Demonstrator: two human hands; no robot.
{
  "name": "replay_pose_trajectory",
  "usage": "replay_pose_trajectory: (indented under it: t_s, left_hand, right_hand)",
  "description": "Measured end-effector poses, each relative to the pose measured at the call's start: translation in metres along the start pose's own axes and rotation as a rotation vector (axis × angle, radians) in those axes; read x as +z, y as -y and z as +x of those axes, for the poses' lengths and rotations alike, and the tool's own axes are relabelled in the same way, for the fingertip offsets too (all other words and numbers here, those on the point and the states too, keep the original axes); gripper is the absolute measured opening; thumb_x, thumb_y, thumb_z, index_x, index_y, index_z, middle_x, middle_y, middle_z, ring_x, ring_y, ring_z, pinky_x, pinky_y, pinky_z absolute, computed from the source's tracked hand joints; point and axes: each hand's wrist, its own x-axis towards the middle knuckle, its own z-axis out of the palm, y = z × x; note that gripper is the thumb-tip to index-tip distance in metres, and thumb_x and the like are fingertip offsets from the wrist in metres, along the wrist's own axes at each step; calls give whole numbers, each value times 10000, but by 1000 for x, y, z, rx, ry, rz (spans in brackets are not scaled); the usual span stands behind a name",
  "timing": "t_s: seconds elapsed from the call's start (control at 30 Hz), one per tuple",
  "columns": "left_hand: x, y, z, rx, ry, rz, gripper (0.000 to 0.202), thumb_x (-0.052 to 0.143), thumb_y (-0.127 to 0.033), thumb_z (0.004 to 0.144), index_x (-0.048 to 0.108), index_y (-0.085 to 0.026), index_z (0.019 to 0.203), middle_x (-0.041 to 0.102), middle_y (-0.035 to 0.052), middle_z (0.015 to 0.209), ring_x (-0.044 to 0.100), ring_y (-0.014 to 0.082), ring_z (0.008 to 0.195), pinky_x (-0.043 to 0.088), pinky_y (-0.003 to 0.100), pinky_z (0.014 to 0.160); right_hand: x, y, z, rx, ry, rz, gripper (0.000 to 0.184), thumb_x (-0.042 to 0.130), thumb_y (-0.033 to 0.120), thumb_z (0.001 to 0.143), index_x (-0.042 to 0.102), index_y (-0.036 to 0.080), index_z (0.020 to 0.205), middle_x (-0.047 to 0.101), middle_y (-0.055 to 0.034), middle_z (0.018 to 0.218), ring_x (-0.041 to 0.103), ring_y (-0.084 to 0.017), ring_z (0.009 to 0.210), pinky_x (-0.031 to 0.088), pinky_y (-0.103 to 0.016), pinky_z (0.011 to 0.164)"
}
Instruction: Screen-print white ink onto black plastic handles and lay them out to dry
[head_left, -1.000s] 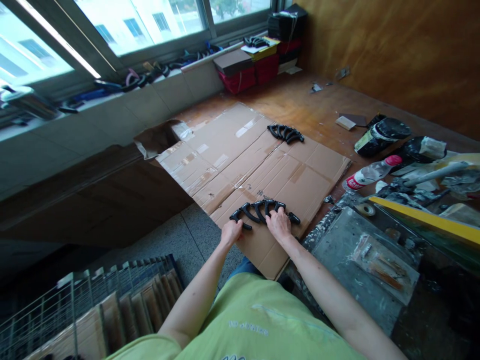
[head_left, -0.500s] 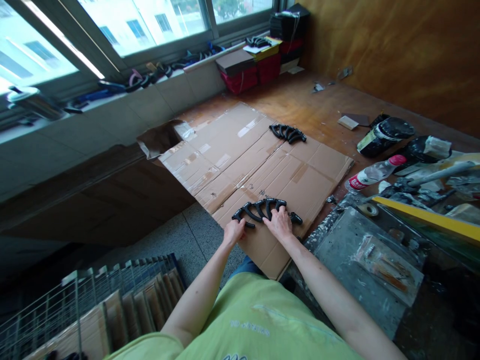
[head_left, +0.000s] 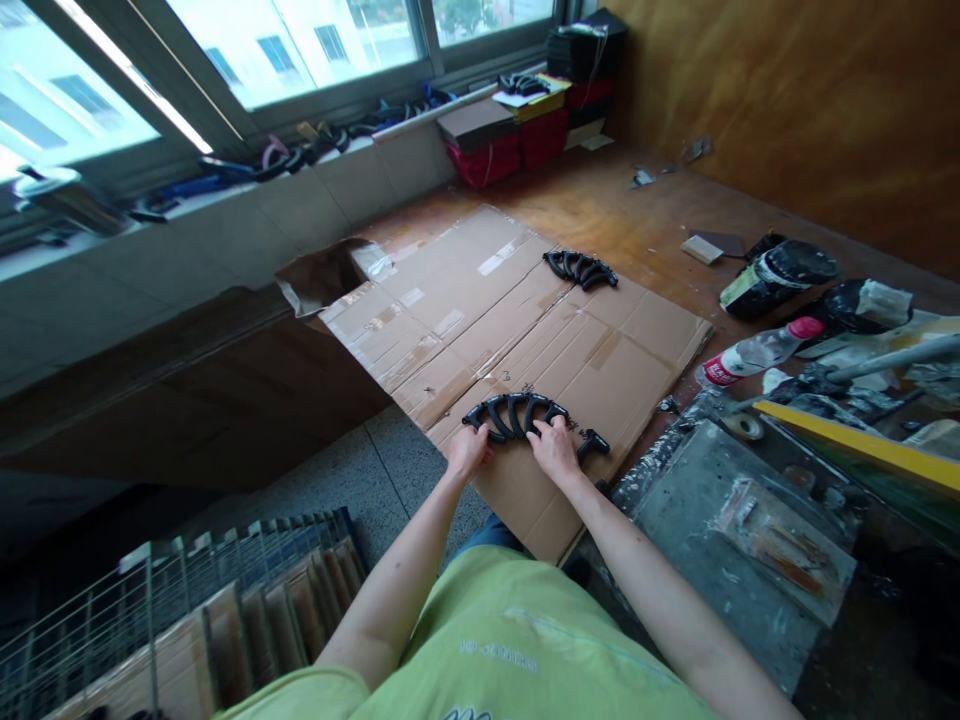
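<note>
A fan-shaped row of several black curved handle-like pieces (head_left: 514,412) lies near the front of a flattened cardboard sheet (head_left: 540,490). My left hand (head_left: 469,452) has its fingers closed on the leftmost curved piece. At the row's other end, my right hand (head_left: 555,448) pinches the rightmost one, partly covering it. Just right of that hand lies a separate black T-ended piece (head_left: 595,442), apart from the row; its lower part is partly hidden by my wrist. Farther back on the cardboard is a second fanned group of black curved pieces (head_left: 580,269).
To the right stand a paint-smeared black tub (head_left: 780,275) and a pink-capped bottle (head_left: 757,352), beside a yellow-edged board (head_left: 862,430). Red boxes (head_left: 484,160) sit at the back. A wire rack (head_left: 150,600) holding boards is at lower left; a windowsill with tools runs behind.
The leftmost piece has moved up against its neighbour, so the row is more evenly packed. My right hand has shifted slightly left, and the separate piece beside it shows more.
</note>
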Motion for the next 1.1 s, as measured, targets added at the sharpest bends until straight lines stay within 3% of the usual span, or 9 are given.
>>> replay_pose_trajectory:
  t_s: [0.2,0.3,0.4,0.47,0.57,0.67,0.77,0.87,1.1]
  left_hand:
    - [-20,-24,23,78,-77,119,409,352,-448,923,636,-172,817,715,74,671,691,203,673,520,296,710]
    - [-17,-28,12,127,-217,181,384,414,-472,908,619,-163,1010,719,118,904,662,256,938,484,358,849]
    - [2,-29,-9,354,-403,287,425,474,-459,893,554,-193,1214,616,134,1222,527,263,1180,403,380,989]
    - [20,-32,-21,510,-417,385,486,529,-482,858,545,-230,1274,518,119,1370,426,281,1281,355,398,1046]
    - [44,-40,-29,531,-369,494,596,590,-506,797,533,-236,1326,443,121,1451,310,351,1358,288,486,1089]
    - [51,-49,-21,523,-368,552,530,584,-455,798,590,-205,1265,486,144,1408,329,388,1342,279,537,1079]
    - [41,-63,1,610,-339,586,457,603,-412,784,635,-208,1192,514,145,1380,350,389,1331,300,536,1067]
    - [23,-95,39,720,-326,593,437,586,-435,802,636,-224,1181,526,141,1365,369,371,1317,303,522,1066]
    - [4,-238,165,800,-342,612,405,523,-446,849,635,-194,1145,538,168,1317,389,358,1272,329,522,1031]
  right_hand:
    - [3,-9,4,68,-30,75,371,509,209,903,638,162,1247,564,-133,1158,596,-180,1022,417,-244,956]
    - [0,-7,5,73,-17,112,382,538,233,894,630,170,1259,586,-128,1166,593,-180,1057,406,-249,986]
    - [-5,-4,5,89,-7,150,388,523,225,901,620,172,1272,596,-129,1199,591,-179,1083,408,-255,994]
    - [-7,-4,4,103,-14,187,389,497,199,907,617,156,1274,606,-134,1208,592,-177,1092,402,-255,1007]
    - [-5,-4,3,120,-47,272,383,467,194,914,628,119,1252,631,-141,1188,595,-185,1104,397,-266,1027]
    - [3,-5,2,161,-91,370,380,482,232,905,642,110,1228,644,-142,1170,619,-203,1064,433,-288,1000]
    - [11,-4,14,207,-143,441,399,502,254,887,633,123,1240,650,-134,1147,647,-209,990,477,-307,951]
    - [7,-2,52,207,-235,464,425,512,255,871,614,135,1265,644,-129,1154,644,-208,994,490,-307,933]
    - [-57,-13,212,164,-388,349,427,475,280,917,568,145,1312,626,-123,1240,567,-195,1162,409,-308,1022]
